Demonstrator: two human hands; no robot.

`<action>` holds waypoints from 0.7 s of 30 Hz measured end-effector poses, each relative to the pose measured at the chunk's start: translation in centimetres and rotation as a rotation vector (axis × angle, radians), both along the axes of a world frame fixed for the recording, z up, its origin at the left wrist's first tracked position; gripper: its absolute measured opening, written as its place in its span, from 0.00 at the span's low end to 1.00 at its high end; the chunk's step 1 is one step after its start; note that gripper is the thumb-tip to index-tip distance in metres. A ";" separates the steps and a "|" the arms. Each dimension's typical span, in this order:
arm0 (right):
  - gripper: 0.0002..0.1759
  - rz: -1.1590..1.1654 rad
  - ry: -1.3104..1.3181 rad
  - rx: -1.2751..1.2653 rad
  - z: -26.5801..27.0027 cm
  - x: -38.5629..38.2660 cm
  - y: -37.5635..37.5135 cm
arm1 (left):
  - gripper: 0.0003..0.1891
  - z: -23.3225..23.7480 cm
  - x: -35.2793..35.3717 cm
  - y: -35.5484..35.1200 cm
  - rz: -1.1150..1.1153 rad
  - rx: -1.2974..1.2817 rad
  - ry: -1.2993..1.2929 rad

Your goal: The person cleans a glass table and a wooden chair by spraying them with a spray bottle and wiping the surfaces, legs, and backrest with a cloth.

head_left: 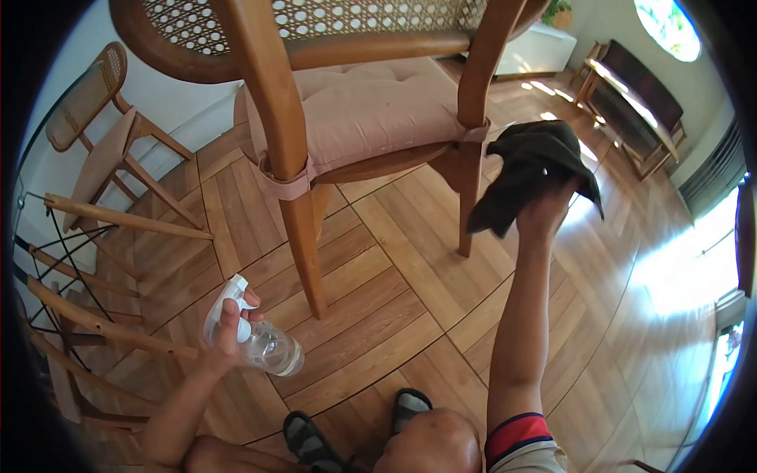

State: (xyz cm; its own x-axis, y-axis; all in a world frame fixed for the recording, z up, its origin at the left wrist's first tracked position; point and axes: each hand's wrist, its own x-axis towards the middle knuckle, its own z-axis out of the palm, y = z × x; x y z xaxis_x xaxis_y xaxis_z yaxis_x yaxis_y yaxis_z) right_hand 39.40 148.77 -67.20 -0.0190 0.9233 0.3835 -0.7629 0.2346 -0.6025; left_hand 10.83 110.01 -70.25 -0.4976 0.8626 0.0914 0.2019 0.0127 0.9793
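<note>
A clear spray bottle (272, 349) with a white nozzle is tilted in my left hand (228, 325), its fingers wrapped round the neck. In my right hand (546, 211), stretched forward, a dark cloth (530, 162) drapes over the fingers and partly hides them. The cloth is beside the right back leg of a wooden chair (292, 229); whether they touch I cannot tell. This chair has a woven cane back (378, 17) and a pink seat cushion (374, 110) tied to its posts.
Another wooden chair (130, 158) stands by the left wall, with wooden bars (118, 327) and thin black rods below it. A dark-cushioned bench (639, 94) is at the back right. My sandalled feet rest on the wooden floor (378, 284).
</note>
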 end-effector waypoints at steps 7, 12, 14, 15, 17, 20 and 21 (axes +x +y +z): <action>0.33 0.184 -0.947 -0.248 -18.6 -2.3 15.0 | 0.36 -1.5 3.8 5.7 0.065 -0.246 -0.247; 0.36 0.235 -0.772 -0.375 -13.3 -5.0 6.8 | 0.37 -4.6 4.4 8.9 0.075 -0.093 -0.258; 0.37 0.113 -0.730 -0.390 -14.0 -5.7 3.7 | 0.39 -5.7 3.3 8.8 0.159 -0.084 -0.356; 0.36 0.015 -0.843 -0.387 -13.1 -6.5 0.5 | 0.38 -6.3 2.3 8.8 0.281 -0.088 -0.418; 0.33 -0.172 -0.972 -0.251 -15.7 -6.8 -3.6 | 0.37 -6.4 -1.8 8.2 0.355 -0.103 -0.421; 0.25 -0.102 -0.910 -0.164 -12.5 -6.9 -8.8 | 0.37 -6.3 -5.2 7.0 0.514 -0.024 -0.298; 0.24 -0.061 -0.651 -0.240 -11.3 -6.8 -9.0 | 0.37 -6.2 -5.9 6.4 0.584 0.048 -0.171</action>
State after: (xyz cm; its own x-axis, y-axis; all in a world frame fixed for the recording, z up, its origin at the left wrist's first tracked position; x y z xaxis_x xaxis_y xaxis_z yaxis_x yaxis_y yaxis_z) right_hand 32.64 139.74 -78.48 -0.1208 0.9879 0.0967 -0.2180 0.0687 -0.9735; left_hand 4.94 116.39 -76.45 -0.8982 0.4396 0.0004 0.0145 0.0288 0.9995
